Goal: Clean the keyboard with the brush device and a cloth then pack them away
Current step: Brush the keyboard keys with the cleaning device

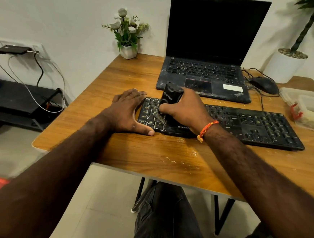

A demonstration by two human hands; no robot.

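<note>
A long black keyboard (250,124) lies across the wooden desk (155,156), dusty with pale specks. My right hand (185,111) grips a black brush device (169,97), and its bristles touch the keys near the keyboard's left end. My left hand (127,111) rests flat over the keyboard's left edge, fingers straight and thumb along the front edge. I see no cloth.
An open black laptop (205,72) stands behind the keyboard, a wired mouse (264,85) to its right. A clear plastic box with a red clip (309,105) sits at the desk's right side. A small flower pot (128,49) and a large white planter (285,65) stand at the back. Crumbs lie on the desk's front.
</note>
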